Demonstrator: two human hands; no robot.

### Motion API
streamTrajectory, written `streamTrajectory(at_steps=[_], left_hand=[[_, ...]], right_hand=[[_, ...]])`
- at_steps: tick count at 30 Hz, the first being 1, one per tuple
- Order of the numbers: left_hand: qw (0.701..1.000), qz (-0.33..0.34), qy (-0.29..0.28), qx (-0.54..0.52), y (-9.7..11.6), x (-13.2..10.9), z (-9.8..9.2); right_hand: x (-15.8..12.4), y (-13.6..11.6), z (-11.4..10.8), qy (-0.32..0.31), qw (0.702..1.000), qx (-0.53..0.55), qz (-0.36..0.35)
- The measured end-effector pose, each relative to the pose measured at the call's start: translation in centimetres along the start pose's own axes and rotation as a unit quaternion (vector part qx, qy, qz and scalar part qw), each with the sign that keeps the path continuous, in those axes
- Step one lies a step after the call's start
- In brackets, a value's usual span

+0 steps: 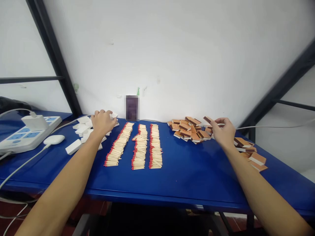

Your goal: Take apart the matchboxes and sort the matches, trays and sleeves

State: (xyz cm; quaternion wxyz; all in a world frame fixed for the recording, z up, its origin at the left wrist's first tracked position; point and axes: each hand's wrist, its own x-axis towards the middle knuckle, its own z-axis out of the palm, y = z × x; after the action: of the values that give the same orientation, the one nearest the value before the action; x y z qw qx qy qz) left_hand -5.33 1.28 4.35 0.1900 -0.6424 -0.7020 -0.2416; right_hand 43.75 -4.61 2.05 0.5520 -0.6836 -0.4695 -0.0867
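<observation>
My left hand [103,122] reaches over a pile of white matchbox trays [85,123] at the left, thumb and fingers closed on one white tray [113,115] at its far side. On the right, my right hand [223,130] pinches a brown matchbox sleeve [208,120] with dark striking sides, lifted at the edge of a heap of similar matchboxes [185,132]. Between the hands lie three long rows of red-tipped matches, the left row [119,144], the middle row [140,147] and the right row [155,147]. A few matches in the middle row lie askew.
More matchboxes [257,158] lie to the right of my right forearm. A white power strip [31,134] with a plugged charger and cables occupies the left side of the blue table [182,173]. A blurred dark rectangle [132,108] leans against the white wall.
</observation>
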Motion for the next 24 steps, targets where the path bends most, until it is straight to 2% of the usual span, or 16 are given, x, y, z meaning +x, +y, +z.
streamTrajectory(at_steps=[3,8,11,13,17,20,24], left_hand=[[1.0,0.0,-0.017,0.014,-0.2,-0.1,0.4],[0.999,0.003,-0.024,0.021,-0.2,-0.2,0.4],[1.0,0.002,-0.007,0.013,0.1,-0.3,0.3],[1.0,0.005,0.009,0.001,0.4,-0.3,0.1],[0.999,0.029,0.03,-0.027,1.2,-0.4,-0.3],[0.997,0.047,0.045,-0.045,1.7,-0.5,-0.5],[0.995,0.067,0.035,-0.063,2.3,-0.6,-0.7]], right_hand=[[0.0,0.5,0.4,-0.019,0.998,-0.052,-0.009],[-1.2,-1.3,-0.1,-0.043,0.991,-0.114,-0.051],[-2.3,-2.2,-0.2,-0.108,0.981,-0.152,-0.059],[-2.9,-2.3,0.2,-0.146,0.969,-0.176,-0.088],[-3.3,-2.4,0.7,-0.169,0.958,-0.187,-0.134],[-2.8,-2.5,-0.7,-0.153,0.969,-0.167,-0.099],[-2.4,-1.2,-5.0,-0.104,0.981,-0.156,-0.055]])
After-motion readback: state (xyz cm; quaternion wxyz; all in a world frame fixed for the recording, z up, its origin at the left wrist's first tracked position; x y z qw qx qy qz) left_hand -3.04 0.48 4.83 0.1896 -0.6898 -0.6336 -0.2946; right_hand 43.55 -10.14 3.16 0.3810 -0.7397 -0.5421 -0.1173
